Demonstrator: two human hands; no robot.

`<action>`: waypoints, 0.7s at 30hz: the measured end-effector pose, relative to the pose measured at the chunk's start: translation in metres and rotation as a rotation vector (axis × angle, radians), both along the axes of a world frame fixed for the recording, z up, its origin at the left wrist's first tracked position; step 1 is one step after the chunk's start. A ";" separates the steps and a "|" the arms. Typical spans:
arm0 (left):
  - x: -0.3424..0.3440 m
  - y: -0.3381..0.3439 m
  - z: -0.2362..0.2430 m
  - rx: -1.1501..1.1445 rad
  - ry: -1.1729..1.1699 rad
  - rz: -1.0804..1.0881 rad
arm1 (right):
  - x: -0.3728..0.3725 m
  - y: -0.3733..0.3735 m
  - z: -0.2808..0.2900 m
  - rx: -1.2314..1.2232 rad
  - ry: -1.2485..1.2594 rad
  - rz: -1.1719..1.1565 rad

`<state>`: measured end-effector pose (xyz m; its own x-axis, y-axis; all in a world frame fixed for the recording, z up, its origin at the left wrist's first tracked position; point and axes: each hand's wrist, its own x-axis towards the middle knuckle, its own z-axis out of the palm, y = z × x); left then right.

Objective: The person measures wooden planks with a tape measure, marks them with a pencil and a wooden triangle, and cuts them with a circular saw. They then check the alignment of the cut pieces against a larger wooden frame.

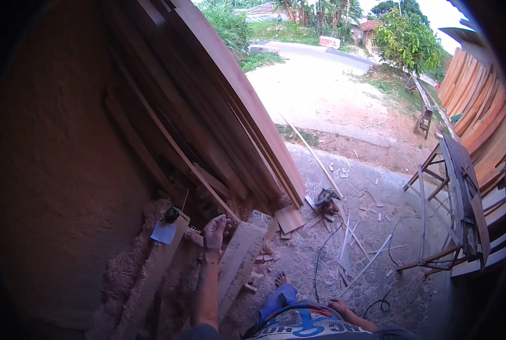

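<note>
My left hand [215,231] is raised above the wooden beams at lower centre, its fingers curled closed. Whatever may be inside them is too small to make out. Just right of it lies a thick pale beam [241,249], and the lower end of a thin leaning strip [210,192] comes close to the fingers. My right hand [339,306] hangs low beside my shirt, with its fingers too small to read. On another beam [145,277] to the left rest a white paper [164,233] and a small dark object [172,215].
Tall planks [224,96] lean against the left wall. A circular saw [325,201] with a cord sits on the concrete floor among offcuts and thin strips [372,260]. A wooden trestle [462,192] stands at right, before more upright boards [479,96]. Shavings [119,272] heap along the wall.
</note>
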<state>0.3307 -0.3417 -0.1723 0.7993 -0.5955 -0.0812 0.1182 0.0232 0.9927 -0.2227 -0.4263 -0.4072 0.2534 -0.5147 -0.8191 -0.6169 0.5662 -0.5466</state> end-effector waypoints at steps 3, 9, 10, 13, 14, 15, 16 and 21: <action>0.058 -0.140 0.046 -0.088 -0.061 -0.001 | -0.030 -0.059 -0.037 -0.045 0.023 -0.172; 0.185 -0.334 0.131 -0.142 -0.360 0.179 | 0.008 -0.161 -0.034 -0.031 -0.086 -0.171; 0.196 -0.363 0.145 -0.116 -0.377 0.219 | 0.010 -0.181 -0.040 -0.031 -0.084 -0.156; 0.243 -0.426 0.173 -0.037 -0.422 0.363 | 0.045 -0.254 -0.047 0.026 -0.076 -0.140; 0.255 -0.447 0.178 -0.013 -0.411 0.392 | 0.051 -0.277 -0.048 0.044 -0.076 -0.148; 0.272 -0.460 0.190 0.010 -0.415 0.437 | 0.067 -0.305 -0.047 0.075 -0.080 -0.142; 0.284 -0.473 0.192 0.036 -0.403 0.466 | 0.076 -0.331 -0.046 0.094 -0.081 -0.155; 0.308 -0.491 0.180 -0.325 -0.279 0.336 | 0.107 -0.467 -0.015 0.101 -0.169 -0.206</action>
